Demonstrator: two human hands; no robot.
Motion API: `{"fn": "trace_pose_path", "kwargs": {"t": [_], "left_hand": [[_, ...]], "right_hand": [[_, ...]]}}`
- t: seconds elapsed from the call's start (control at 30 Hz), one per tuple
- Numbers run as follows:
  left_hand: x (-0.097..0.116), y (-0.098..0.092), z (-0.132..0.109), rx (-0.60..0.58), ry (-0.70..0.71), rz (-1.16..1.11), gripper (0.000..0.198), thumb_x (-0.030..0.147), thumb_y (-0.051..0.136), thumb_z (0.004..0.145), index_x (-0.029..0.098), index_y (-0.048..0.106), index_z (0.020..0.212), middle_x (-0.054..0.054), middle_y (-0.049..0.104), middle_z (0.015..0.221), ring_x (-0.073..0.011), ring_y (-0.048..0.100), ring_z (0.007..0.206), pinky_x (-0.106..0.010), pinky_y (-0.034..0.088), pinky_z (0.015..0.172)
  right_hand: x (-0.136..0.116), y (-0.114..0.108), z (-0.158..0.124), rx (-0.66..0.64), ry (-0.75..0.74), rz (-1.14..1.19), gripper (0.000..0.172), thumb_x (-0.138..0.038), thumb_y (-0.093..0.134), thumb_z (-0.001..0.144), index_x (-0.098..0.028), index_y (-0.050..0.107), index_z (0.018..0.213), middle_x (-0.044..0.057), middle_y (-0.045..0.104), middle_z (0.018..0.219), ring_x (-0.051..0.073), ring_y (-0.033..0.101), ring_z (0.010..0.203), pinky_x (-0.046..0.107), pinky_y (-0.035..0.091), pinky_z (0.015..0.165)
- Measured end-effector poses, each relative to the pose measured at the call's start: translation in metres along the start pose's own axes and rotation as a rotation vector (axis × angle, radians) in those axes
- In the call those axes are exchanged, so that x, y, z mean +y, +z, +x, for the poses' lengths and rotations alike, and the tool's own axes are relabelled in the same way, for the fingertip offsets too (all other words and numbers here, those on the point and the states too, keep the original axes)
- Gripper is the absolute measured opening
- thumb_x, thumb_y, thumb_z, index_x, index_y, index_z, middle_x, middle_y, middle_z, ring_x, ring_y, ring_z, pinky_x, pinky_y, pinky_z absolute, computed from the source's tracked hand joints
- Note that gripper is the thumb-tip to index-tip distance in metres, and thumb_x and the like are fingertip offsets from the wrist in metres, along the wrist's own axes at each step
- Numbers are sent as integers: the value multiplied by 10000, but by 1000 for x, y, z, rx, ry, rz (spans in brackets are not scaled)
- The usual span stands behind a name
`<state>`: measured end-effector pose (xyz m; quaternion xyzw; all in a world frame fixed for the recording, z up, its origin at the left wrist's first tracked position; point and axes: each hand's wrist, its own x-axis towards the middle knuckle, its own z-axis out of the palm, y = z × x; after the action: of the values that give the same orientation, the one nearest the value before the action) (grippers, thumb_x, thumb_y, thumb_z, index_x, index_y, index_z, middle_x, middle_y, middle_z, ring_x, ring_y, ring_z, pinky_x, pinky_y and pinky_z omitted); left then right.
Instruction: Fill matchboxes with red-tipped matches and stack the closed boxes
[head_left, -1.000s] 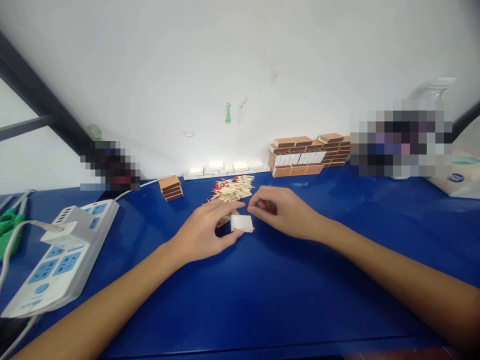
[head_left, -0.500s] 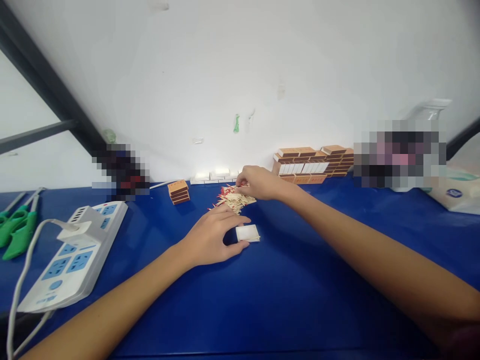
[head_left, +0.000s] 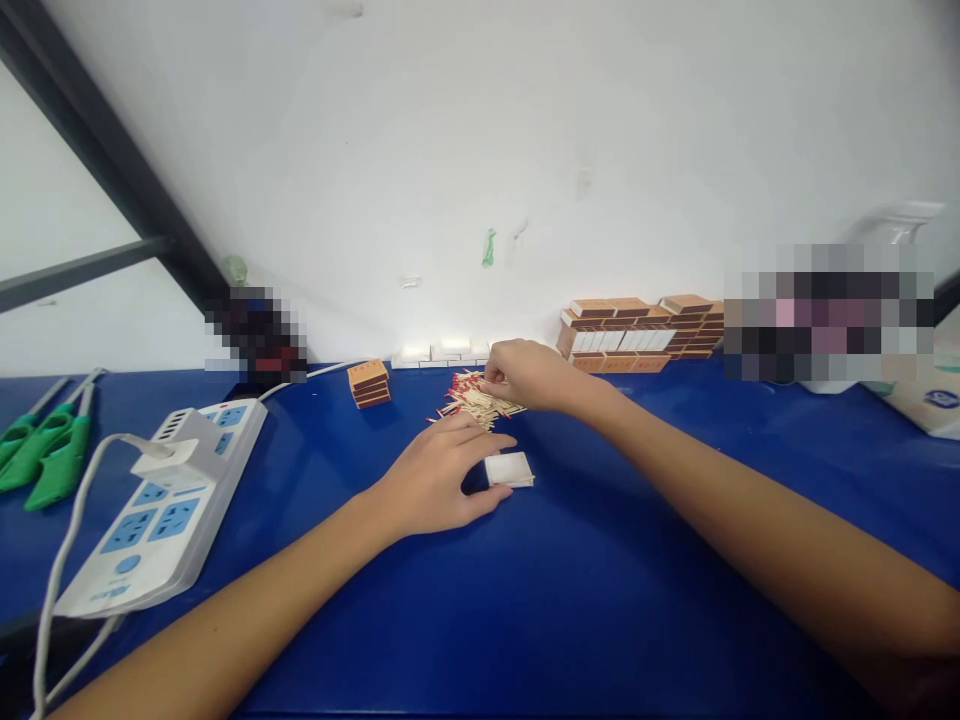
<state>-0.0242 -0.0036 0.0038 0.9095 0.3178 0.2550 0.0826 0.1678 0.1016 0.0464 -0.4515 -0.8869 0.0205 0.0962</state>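
Observation:
My left hand lies on the table with thumb and index finger around the left end of a small white matchbox tray. A thin matchstick-like edge shows at the tray's right end. Beyond it, a loose pile of red-tipped matches is spread on the blue table. My right hand reaches over the pile's right side, its thumb and fingers pinched together at the matches. How many matches they hold is hidden by the fingers.
A small stack of matchboxes stands left of the pile. White trays line the wall, and a larger matchbox stack stands right of them. Far left are a power strip with a cable and green-handled lighters.
The whole view has shifted slightly, so things appear farther right. Both hands keep nearly the same places, the left at the tray and the right at the match pile.

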Motion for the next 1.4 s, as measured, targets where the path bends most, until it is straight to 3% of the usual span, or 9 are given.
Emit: {"fn": "trace_pose_path", "kwargs": {"t": [0.37, 0.6, 0.73, 0.83, 1.1, 1.27, 1.4], "left_hand": [[-1, -2, 2, 16, -54, -37, 505, 364, 742, 900, 236, 591, 1365, -46, 717, 1053, -231, 651, 1018, -404, 554, 899], [5, -5, 2, -32, -91, -52, 315, 376, 765, 872, 234, 631, 1118, -38, 679, 1055, -217, 638, 962, -368, 533, 831], [6, -5, 2, -67, -126, -36, 296, 404, 771, 867, 237, 616, 1057, -19, 646, 991, -204, 617, 895, -353, 507, 786], [6, -5, 3, -60, -167, -59, 312, 427, 772, 865, 234, 601, 1042, -20, 647, 1011, -206, 621, 903, -359, 504, 795], [8, -5, 6, -45, -218, -106, 366, 423, 774, 853, 243, 511, 1034, 2, 653, 980, -194, 634, 825, -329, 481, 697], [8, -4, 6, -46, -209, -153, 412, 403, 780, 858, 259, 507, 1131, -22, 700, 1096, -230, 690, 976, -378, 527, 814], [8, -5, 6, -67, -202, -129, 459, 399, 790, 857, 265, 511, 1197, -33, 721, 1106, -247, 695, 1027, -408, 540, 864]], "right_hand": [[10, -11, -17, 118, -76, 190, 202, -304, 661, 918, -165, 758, 807, 84, 709, 875, 175, 580, 763, 305, 346, 676], [18, -22, -61, 154, -87, 205, 227, -335, 658, 936, -167, 747, 811, 65, 660, 850, 163, 547, 743, 312, 374, 687], [26, -17, -89, 107, -58, 296, 271, -396, 646, 946, -183, 762, 826, 50, 650, 814, 163, 553, 728, 311, 397, 683], [19, -15, -100, 61, -87, 368, 292, -426, 634, 959, -189, 769, 856, 52, 655, 835, 160, 560, 732, 304, 401, 670], [-18, -2, -103, 10, -242, 343, 180, -292, 641, 984, -178, 752, 899, 43, 636, 885, 144, 558, 760, 286, 391, 686], [-15, 8, -103, -19, -257, 307, 182, -319, 636, 995, -186, 755, 958, 60, 652, 927, 158, 579, 774, 295, 397, 688], [-5, -5, -106, -4, -226, 333, 230, -407, 634, 988, -209, 747, 1021, 60, 669, 944, 171, 592, 809, 297, 408, 704]]}}
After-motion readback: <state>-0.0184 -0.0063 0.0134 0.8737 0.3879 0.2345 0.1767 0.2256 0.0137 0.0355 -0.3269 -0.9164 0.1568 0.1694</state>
